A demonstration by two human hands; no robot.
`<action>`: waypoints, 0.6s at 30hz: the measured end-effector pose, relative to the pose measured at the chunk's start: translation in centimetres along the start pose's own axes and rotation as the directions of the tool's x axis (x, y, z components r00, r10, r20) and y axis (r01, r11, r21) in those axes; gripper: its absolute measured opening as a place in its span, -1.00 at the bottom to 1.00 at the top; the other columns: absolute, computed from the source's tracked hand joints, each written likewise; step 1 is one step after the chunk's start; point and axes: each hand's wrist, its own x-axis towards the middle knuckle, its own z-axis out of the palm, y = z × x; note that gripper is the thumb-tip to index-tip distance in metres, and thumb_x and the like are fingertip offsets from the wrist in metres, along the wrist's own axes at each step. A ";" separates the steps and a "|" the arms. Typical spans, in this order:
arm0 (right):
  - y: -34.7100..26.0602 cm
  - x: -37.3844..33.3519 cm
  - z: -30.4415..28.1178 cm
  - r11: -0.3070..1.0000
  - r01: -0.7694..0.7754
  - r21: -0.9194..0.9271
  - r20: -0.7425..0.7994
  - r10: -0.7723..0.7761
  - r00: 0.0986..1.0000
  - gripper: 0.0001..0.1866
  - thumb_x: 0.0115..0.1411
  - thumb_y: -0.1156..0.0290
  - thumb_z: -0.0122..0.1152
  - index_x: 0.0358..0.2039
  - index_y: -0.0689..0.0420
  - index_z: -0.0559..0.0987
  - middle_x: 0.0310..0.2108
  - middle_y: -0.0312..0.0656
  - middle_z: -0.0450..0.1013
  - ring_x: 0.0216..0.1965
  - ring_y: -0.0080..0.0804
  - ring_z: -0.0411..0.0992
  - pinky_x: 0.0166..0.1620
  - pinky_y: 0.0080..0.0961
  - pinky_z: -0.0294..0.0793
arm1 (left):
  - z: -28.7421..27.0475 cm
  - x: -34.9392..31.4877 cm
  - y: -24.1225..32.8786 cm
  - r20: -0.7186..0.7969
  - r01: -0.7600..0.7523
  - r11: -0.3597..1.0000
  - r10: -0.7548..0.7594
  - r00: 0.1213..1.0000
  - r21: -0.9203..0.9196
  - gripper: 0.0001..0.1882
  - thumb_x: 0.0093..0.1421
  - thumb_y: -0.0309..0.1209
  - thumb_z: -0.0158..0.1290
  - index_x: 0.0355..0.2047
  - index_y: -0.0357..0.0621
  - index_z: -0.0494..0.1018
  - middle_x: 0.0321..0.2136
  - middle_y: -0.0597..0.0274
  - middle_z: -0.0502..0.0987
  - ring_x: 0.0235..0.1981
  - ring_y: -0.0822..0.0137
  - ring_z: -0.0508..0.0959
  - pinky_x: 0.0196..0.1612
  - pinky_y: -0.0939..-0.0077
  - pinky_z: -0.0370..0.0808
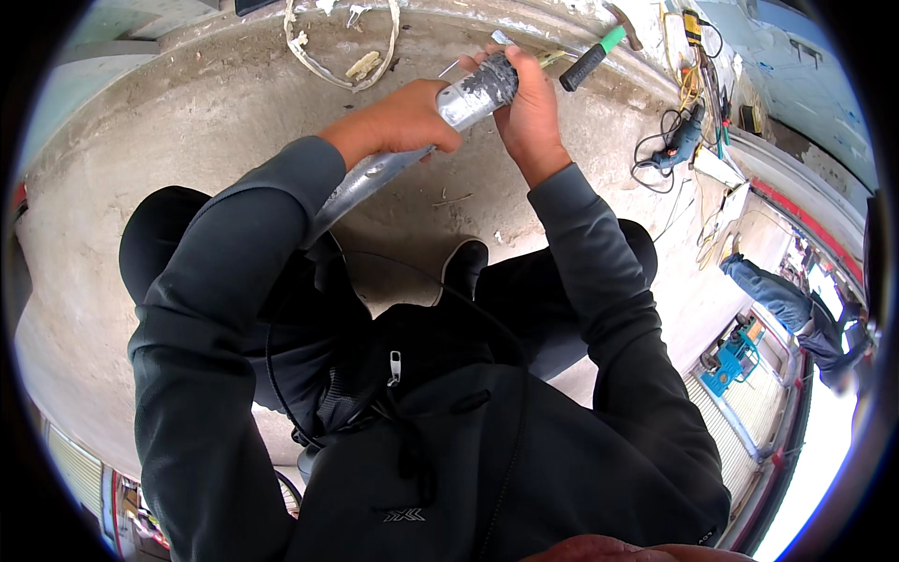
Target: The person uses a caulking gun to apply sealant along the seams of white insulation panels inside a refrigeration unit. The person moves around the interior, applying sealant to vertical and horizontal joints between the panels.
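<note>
A silver metal pipe (pixel 365 183) slants up from between my knees toward the far right. Its far end has a band of dark grey, rough, smeared coating (pixel 492 82). My left hand (pixel 407 117) is closed round the pipe just below that band. At the coated end, my right hand (pixel 532 112) is closed round the pipe with the thumb along its side. A small pale, flat piece (pixel 501 37) sticks out beyond the right fingers; I cannot tell what it is.
A hammer (pixel 595 58) with a green and black handle lies beyond my right hand. Farther right are a corded teal drill (pixel 679 140) and a yellow-black tool (pixel 693 28). A pale looped strip (pixel 323 73) lies at the back. Another person (pixel 777 290) is near a blue machine (pixel 735 361).
</note>
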 end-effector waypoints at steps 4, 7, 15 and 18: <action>0.6 0.1 0.5 0.999 -0.023 -0.037 -0.105 0.019 0.994 -0.55 0.37 0.15 0.10 0.02 0.31 0.50 -0.13 -0.04 0.56 0.04 -0.06 0.57 0.19 -0.17 0.50 | 0.3 0.3 -1.0 -0.078 -0.046 0.997 0.050 0.996 0.054 -0.55 -0.12 -0.40 0.28 -0.21 -0.39 0.50 -0.45 0.00 0.61 -0.54 0.25 0.63 -0.44 0.32 0.58; 0.4 0.5 -0.9 0.983 -0.111 0.145 0.076 0.100 0.992 -0.52 0.37 0.14 0.12 0.06 0.32 0.49 -0.08 -0.01 0.56 0.06 -0.07 0.56 0.23 -0.15 0.46 | 0.1 -0.1 -0.6 -0.104 -0.045 0.997 0.052 0.993 0.068 -0.54 -0.13 -0.39 0.29 -0.21 -0.38 0.50 -0.46 0.01 0.61 -0.55 0.25 0.63 -0.45 0.32 0.57; -0.3 0.1 -0.8 0.998 -0.051 0.039 0.114 0.046 0.992 -0.59 0.36 0.19 0.21 -0.01 0.31 0.54 -0.13 -0.05 0.59 -0.04 -0.22 0.60 0.08 -0.23 0.57 | -0.5 -0.3 -0.1 -0.053 -0.011 1.000 0.012 0.999 0.027 -0.56 -0.13 -0.40 0.26 -0.21 -0.37 0.50 -0.47 0.04 0.60 -0.57 0.26 0.60 -0.45 0.35 0.55; 0.0 0.0 -0.7 1.000 -0.015 0.003 0.061 0.014 0.998 -0.61 0.34 0.19 0.26 -0.06 0.29 0.56 -0.15 -0.09 0.60 -0.09 -0.29 0.60 0.02 -0.27 0.59 | -0.5 -0.3 0.0 -0.049 -0.013 0.999 0.014 0.999 0.037 -0.54 -0.13 -0.41 0.26 -0.19 -0.38 0.50 -0.47 0.04 0.60 -0.57 0.26 0.60 -0.45 0.35 0.54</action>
